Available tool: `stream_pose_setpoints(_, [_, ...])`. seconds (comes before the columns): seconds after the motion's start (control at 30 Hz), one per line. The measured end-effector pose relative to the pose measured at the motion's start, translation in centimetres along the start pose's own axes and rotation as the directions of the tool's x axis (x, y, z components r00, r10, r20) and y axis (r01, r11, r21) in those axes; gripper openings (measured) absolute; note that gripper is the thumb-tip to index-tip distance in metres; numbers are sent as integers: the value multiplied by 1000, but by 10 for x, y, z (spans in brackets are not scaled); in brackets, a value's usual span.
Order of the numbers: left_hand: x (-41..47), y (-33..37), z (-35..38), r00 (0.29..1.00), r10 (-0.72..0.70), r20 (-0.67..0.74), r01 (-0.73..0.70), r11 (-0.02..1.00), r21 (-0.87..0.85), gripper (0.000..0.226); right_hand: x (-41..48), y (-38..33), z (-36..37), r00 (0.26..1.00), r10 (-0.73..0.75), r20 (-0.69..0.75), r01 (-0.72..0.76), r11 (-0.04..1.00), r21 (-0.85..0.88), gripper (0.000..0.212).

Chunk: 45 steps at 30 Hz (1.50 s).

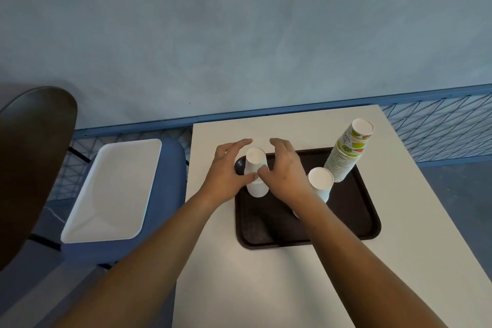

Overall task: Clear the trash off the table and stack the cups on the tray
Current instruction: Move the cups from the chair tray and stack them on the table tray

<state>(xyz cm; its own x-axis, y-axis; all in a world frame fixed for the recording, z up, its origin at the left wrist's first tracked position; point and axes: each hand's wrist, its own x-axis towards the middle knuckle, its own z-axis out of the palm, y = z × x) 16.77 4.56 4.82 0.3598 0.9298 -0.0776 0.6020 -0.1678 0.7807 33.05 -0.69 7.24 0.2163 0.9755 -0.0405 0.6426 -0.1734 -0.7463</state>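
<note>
A dark brown tray lies on the white table. At its far left stands a white paper cup, upside down on another white cup. My left hand and my right hand cup this short stack from either side. Both thumbs touch its front, while the fingers curve apart around its far side without closing. Another upside-down white cup stands mid-tray, right of my right wrist. A tall leaning stack of cups, with fruit-printed ones on top, rises at the tray's far right corner.
A small black round object sits at the tray's far left corner behind my left hand. Left of the table, a white rectangular bin rests on a blue chair seat. A dark chair back fills the far left. Blue mesh railing runs behind.
</note>
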Motion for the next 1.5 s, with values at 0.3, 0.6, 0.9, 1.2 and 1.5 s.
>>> stream_pose_setpoints(0.3, [33,12,28,988,-23,154,-30,941,338,61,-24,24,-71,996,-92,-9,84,941,-327,61])
stream_pose_setpoints(0.6, [31,11,32,995,-50,84,20,946,325,52,-34,76,-55,989,60,138,-21,962,-273,67])
stream_pose_setpoints(0.9, [21,9,34,994,-48,95,14,942,335,52,-22,85,-41,997,6,73,14,961,-277,49])
stream_pose_setpoints(1.2, [11,11,37,995,-39,88,7,943,333,52,5,80,-41,997,-22,78,44,955,-292,48])
stream_pose_setpoints(1.5, [9,13,42,995,-42,89,6,930,369,52,23,80,-40,994,-7,107,42,945,-325,47])
